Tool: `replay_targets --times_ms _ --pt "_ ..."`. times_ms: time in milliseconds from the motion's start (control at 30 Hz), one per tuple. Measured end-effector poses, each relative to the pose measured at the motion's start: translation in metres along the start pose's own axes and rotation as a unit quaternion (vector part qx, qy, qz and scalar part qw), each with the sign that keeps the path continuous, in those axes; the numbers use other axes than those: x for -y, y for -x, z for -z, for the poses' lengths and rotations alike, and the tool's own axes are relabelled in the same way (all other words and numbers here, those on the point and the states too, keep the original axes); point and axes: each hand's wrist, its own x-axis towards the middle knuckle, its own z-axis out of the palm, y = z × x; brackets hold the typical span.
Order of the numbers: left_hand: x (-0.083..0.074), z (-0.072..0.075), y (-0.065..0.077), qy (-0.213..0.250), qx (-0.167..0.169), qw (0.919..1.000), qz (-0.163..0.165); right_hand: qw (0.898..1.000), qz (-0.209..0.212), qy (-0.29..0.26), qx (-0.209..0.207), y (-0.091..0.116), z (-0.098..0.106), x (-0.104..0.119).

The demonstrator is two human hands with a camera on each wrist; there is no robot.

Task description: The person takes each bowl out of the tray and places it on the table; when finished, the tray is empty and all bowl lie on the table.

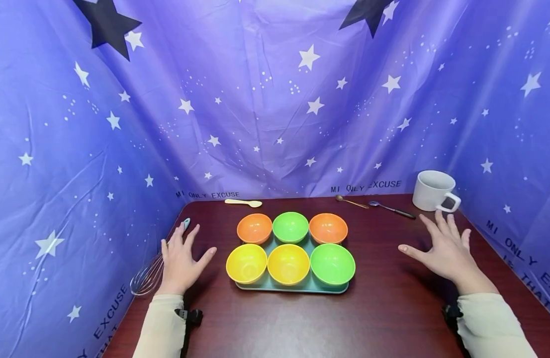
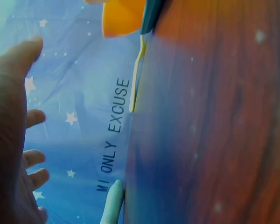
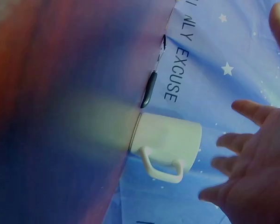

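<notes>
My left hand (image 1: 181, 263), fingers spread and holding nothing, is over the table's left side beside a whisk (image 1: 147, 274) that it partly hides. My right hand (image 1: 447, 248) is likewise spread and empty, near a white mug (image 1: 433, 191) at the back right. Between the hands, a teal tray (image 1: 293, 287) bears two rows of bowls. In front are two yellow bowls (image 1: 246, 263) (image 1: 288, 263) and a green bowl (image 1: 332, 263); behind stand an orange bowl (image 1: 254, 228), a second green bowl (image 1: 290, 227) and another orange bowl (image 1: 328, 228).
Along the back edge lie a pale yellow spoon (image 1: 243, 203), a small gold-coloured spoon (image 1: 352, 201) and a dark-handled spoon (image 1: 392, 209). A purple star-patterned curtain (image 1: 266, 114) encloses the dark red table (image 1: 275, 323) at the back and sides.
</notes>
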Motion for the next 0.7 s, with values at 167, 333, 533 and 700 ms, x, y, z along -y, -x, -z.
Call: replay_targets --times_ms 167,333,533,700 --pt "-0.002 -0.005 -0.004 0.032 0.018 0.9993 0.012 0.998 0.019 -0.048 0.02 -0.01 0.002 0.009" --pt "-0.002 -0.013 -0.012 0.08 0.047 0.9954 0.027 0.994 0.024 -0.094 0.042 -0.023 0.003 0.02" --pt "0.002 -0.028 -0.019 0.22 0.081 0.9694 0.074 0.989 0.016 -0.124 0.08 -0.039 -0.006 0.03" --pt "0.003 -0.037 -0.022 0.279 0.097 0.9503 0.1 0.985 -0.001 -0.134 0.109 -0.048 -0.012 0.035"
